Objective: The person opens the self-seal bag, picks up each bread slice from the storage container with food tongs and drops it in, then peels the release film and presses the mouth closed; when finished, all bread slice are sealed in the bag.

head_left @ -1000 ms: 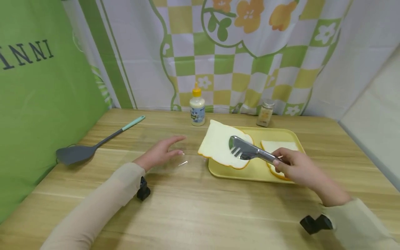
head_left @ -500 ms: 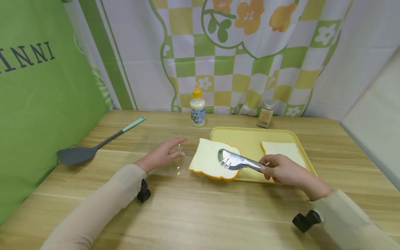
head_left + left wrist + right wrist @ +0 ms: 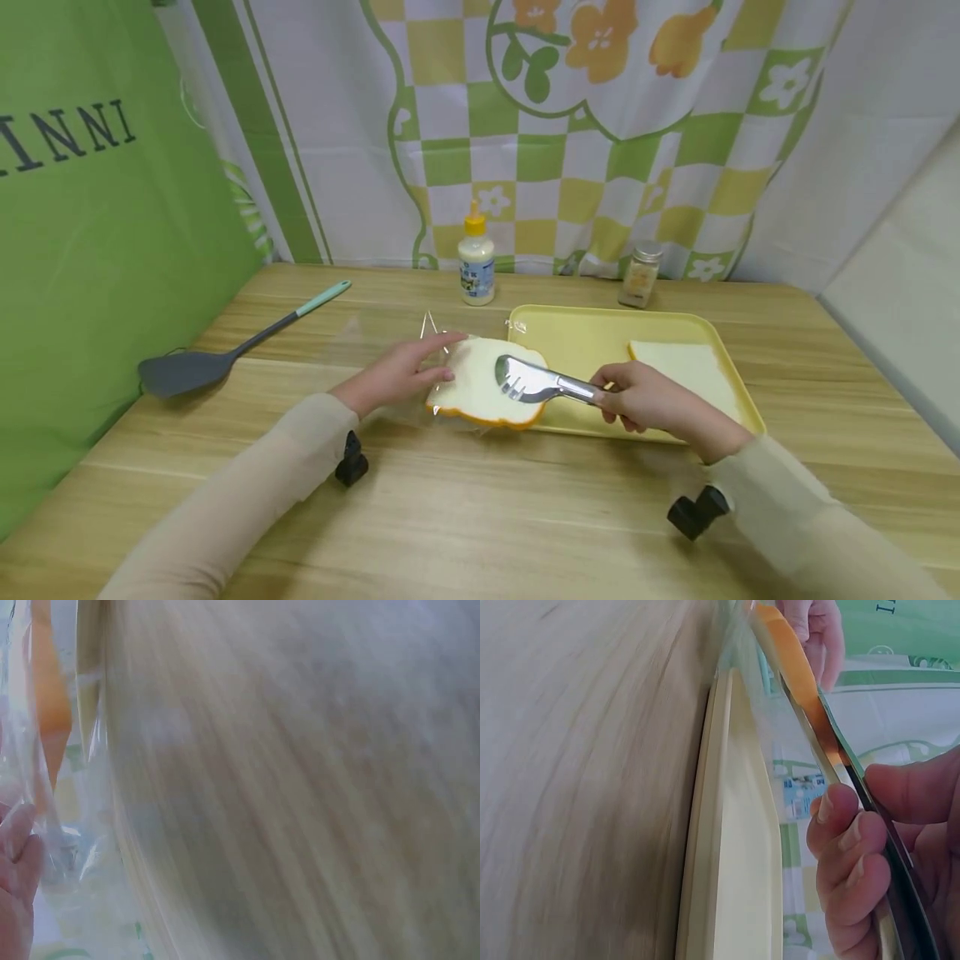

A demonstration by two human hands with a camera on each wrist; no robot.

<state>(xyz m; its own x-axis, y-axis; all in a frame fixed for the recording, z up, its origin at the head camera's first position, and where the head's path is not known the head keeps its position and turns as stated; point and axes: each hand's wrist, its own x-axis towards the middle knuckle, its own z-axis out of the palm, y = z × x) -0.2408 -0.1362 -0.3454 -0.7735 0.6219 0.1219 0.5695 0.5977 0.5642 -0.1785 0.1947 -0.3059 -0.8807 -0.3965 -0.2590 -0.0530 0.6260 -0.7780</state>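
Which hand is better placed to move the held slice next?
Probably the right hand: it holds the tongs, which pinch the bread slice. The left hand touches the plastic bag.

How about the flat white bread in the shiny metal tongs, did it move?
Yes: in the head view, the bread moved left and nearer, from mostly right of the white, yellow-capped bottle to roughly in front.

Your left forearm (image 3: 247,487) slants inward from the lower left, your left hand (image 3: 393,375) angled rightward, its index finger (image 3: 441,340) extended and left thumb (image 3: 433,376) apart from it. Your right forearm (image 3: 802,504) slants in opposite, your right hand (image 3: 645,398) gripping, right thumb (image 3: 607,400) opposing curled fingers (image 3: 855,859).
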